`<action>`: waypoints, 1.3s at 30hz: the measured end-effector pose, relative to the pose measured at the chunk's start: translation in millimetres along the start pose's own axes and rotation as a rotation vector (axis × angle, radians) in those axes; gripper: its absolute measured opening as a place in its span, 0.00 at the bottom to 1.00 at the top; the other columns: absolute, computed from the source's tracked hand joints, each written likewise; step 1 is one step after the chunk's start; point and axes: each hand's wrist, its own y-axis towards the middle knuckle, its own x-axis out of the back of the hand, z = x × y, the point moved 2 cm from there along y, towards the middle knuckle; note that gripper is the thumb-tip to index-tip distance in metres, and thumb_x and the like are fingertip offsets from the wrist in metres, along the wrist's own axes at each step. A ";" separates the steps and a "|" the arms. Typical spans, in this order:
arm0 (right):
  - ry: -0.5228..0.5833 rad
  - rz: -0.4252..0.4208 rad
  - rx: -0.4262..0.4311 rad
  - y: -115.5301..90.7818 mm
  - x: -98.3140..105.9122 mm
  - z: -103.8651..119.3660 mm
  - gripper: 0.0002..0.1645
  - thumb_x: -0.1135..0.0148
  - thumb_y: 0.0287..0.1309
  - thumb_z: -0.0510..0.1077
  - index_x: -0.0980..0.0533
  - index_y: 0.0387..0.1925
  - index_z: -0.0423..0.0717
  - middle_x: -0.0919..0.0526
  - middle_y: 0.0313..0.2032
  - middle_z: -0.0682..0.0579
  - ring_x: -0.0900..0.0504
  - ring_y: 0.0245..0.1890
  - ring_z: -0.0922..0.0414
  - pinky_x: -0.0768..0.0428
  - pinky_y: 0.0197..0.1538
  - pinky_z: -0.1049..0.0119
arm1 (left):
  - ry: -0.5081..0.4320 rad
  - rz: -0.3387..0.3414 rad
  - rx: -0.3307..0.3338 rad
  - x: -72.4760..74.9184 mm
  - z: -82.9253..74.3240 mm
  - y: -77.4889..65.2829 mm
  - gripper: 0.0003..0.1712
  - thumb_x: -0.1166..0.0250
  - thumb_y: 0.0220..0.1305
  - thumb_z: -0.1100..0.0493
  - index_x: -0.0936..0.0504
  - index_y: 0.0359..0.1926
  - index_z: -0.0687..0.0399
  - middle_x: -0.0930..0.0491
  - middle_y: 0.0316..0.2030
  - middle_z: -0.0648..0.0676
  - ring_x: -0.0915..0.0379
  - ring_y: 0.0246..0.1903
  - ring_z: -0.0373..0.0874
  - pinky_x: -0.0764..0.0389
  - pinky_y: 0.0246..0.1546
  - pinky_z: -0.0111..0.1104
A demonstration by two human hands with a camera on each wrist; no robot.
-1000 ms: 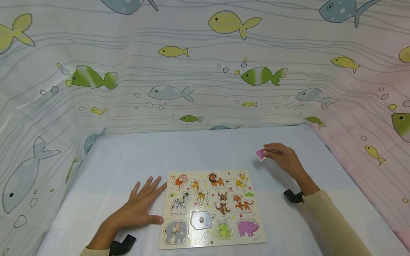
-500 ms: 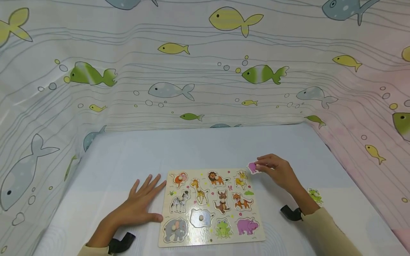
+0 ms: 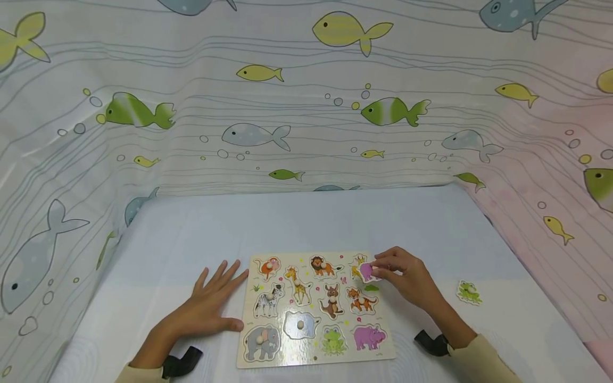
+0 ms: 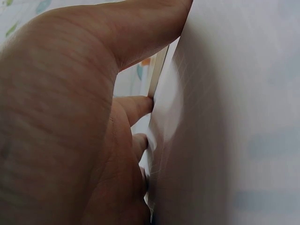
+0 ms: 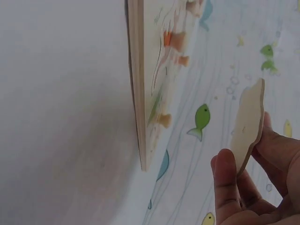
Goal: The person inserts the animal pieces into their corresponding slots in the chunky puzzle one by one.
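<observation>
A wooden animal puzzle board lies on the table. Pinched in my right hand is the purple hippo puzzle piece, held over the board's upper right corner, partly covering the yellow antelope-like animal. The right wrist view shows the bare wooden back of that hippo piece between thumb and fingers, apart from the board. My left hand lies flat with fingers spread, its thumb and a fingertip at the board's left edge. The frog puzzle piece lies on the table right of the board. A printed hippo marks the board's lower right.
Several knobbed pieces sit in the board, among them the elephant, lion and zebra. A printed frog shows beside the hippo picture. A fish-patterned sheet rises behind the pale table.
My right hand has brought the hippo piece down and left, from beyond the board to above its upper right corner. The frog piece on the table has come into view. My left hand stays put.
</observation>
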 end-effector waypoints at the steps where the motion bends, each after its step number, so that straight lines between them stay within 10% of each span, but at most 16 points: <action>1: 0.004 0.000 0.010 -2.5 -2.3 2.8 0.11 0.27 0.54 0.39 0.13 0.40 0.54 0.17 0.43 0.57 0.18 0.38 0.66 0.17 0.39 0.72 | 0.001 0.002 0.001 0.2 -0.1 0.1 0.64 0.31 0.42 0.23 0.41 0.77 0.44 0.49 0.78 0.61 0.61 0.77 0.69 0.65 0.70 0.67; 39: 0.039 0.013 0.036 -58.7 -29.1 35.1 0.16 0.24 0.50 0.40 0.16 0.39 0.63 0.21 0.41 0.67 0.21 0.40 0.68 0.20 0.45 0.73 | -0.007 0.012 -0.011 1.8 -0.1 1.2 0.64 0.30 0.44 0.25 0.41 0.77 0.47 0.50 0.78 0.63 0.62 0.77 0.70 0.66 0.70 0.67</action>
